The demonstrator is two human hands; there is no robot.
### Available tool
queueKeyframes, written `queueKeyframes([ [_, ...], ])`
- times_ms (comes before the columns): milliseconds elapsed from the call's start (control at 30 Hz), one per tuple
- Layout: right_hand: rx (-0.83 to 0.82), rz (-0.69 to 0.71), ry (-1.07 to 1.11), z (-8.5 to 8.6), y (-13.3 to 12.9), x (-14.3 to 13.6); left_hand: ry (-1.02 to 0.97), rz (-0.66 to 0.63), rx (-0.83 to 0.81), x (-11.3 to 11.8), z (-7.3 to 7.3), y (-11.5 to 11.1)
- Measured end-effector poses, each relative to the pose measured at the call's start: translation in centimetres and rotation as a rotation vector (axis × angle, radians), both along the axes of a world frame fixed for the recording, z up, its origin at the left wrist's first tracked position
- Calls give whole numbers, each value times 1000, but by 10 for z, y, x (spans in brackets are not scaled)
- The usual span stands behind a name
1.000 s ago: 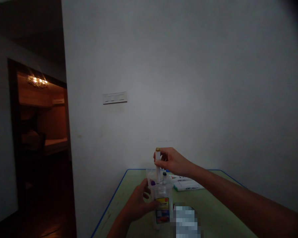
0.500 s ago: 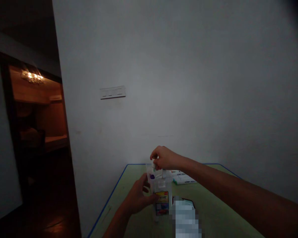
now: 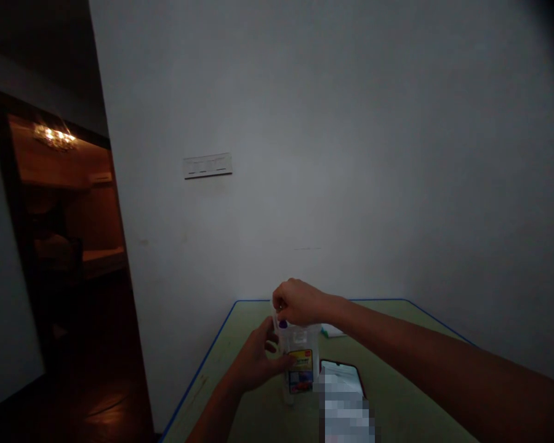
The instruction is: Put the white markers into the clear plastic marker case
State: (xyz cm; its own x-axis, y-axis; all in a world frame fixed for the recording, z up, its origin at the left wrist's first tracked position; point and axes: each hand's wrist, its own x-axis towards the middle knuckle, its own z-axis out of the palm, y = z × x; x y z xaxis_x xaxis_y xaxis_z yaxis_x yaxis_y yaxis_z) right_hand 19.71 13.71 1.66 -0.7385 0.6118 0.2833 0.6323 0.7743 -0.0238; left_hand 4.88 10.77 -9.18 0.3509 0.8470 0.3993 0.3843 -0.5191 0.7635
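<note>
A clear plastic box (image 3: 316,363) with a yellow and blue label stands upright on the table. My left hand (image 3: 261,360) is wrapped round its left side, the thumb across the front by the label. Over the box's open top is my right hand (image 3: 298,301), its fingers pinched and turned down into the mouth. They hold a white marker, mostly hidden by the fingers now. A purple marker end (image 3: 283,324) shows inside the box, just below the right fingertips.
Behind my right forearm lie white markers (image 3: 335,331), one with a green end, partly covered. A phone (image 3: 344,381) with a lit, partly blurred screen lies right of the box. The green table (image 3: 397,369) has a blue edge and meets the wall (image 3: 351,154).
My right hand has come down and slightly left, lowering the white marker into the box. My left hand keeps its hold. The view has shifted a little.
</note>
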Motion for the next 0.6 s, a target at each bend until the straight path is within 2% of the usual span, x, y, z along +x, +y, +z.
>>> queueKeyframes([
  [267, 27, 0, -3, -2, 1, 1, 9, 0, -10, 1, -1, 3],
  [400, 24, 26, 17, 8, 0, 6, 14, -15, -27, 0, -1, 3],
  [533, -39, -2, 186, 24, 13, 34, 22, 4, -40, 1, 1, 2],
  [600, -43, -93, 203, 19, 30, 57, 19, 13, -52, 1, 1, 2],
])
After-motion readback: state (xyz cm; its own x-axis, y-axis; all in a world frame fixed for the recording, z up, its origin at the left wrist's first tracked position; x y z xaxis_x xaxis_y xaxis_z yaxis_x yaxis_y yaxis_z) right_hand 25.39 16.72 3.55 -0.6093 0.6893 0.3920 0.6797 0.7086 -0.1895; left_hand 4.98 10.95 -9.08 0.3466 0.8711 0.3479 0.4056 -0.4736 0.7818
